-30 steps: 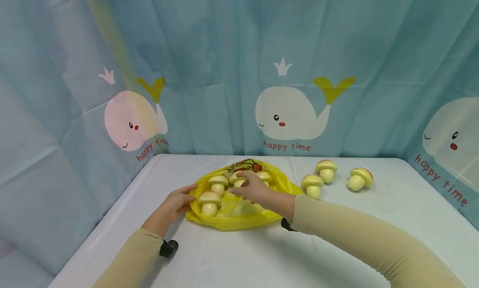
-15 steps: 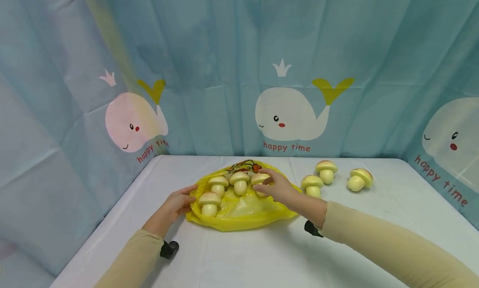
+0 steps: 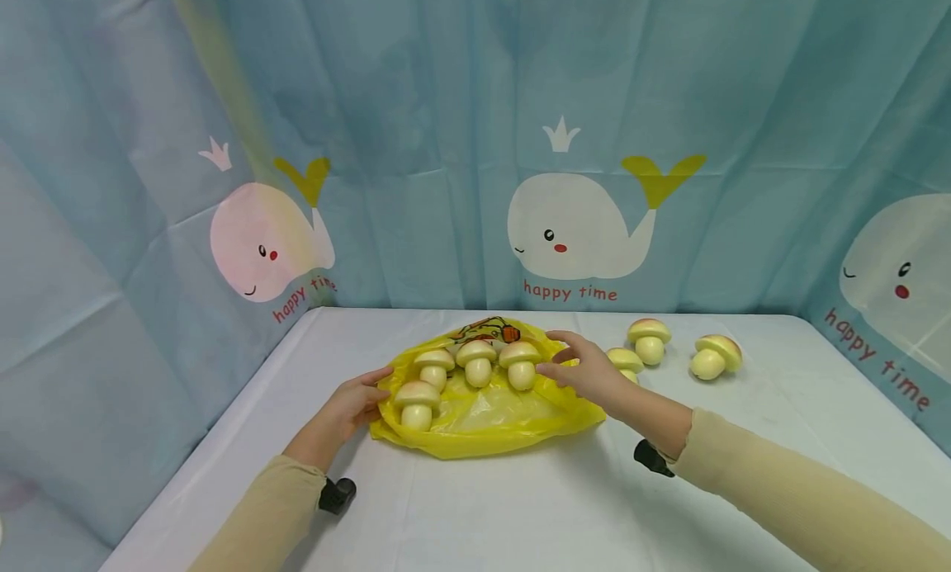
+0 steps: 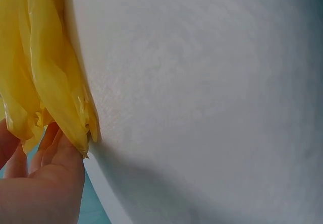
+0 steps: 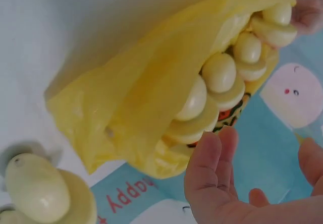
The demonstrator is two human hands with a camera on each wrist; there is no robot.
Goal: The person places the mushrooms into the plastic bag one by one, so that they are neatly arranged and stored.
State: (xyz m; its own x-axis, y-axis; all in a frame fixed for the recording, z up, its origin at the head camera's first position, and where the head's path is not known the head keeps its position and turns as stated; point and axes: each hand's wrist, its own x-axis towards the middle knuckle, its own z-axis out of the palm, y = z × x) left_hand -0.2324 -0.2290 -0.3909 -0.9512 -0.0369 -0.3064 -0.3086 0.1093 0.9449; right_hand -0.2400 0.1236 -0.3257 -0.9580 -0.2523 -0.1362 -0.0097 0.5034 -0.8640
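Observation:
A yellow plastic bag (image 3: 475,440) with a printed cartoon lies on the table, its mouth spread wide. Inside it stand several toy mushrooms with rounded caps; the front left mushroom (image 3: 417,405) sits nearest the left hand, and the right-hand mushroom (image 3: 520,366) is nearest the right hand. My left hand (image 3: 351,407) holds the bag's left edge, thumb and fingers around the yellow plastic (image 4: 55,82) in the left wrist view. Over the bag's right side hovers my right hand (image 3: 590,378), thumb and fingers spread, nothing between them in the right wrist view.
Three more mushrooms rest on the table right of the bag: one partly hidden mushroom (image 3: 626,361) behind the right hand, an upright mushroom (image 3: 650,341) farther back, and a tipped mushroom (image 3: 716,357). A blue whale-print curtain (image 3: 446,143) hangs behind the white table (image 3: 475,514).
My right hand has moved right, away from the middle mushroom, past the right-hand one, toward the bag's right edge. My left hand stays at the bag's left edge.

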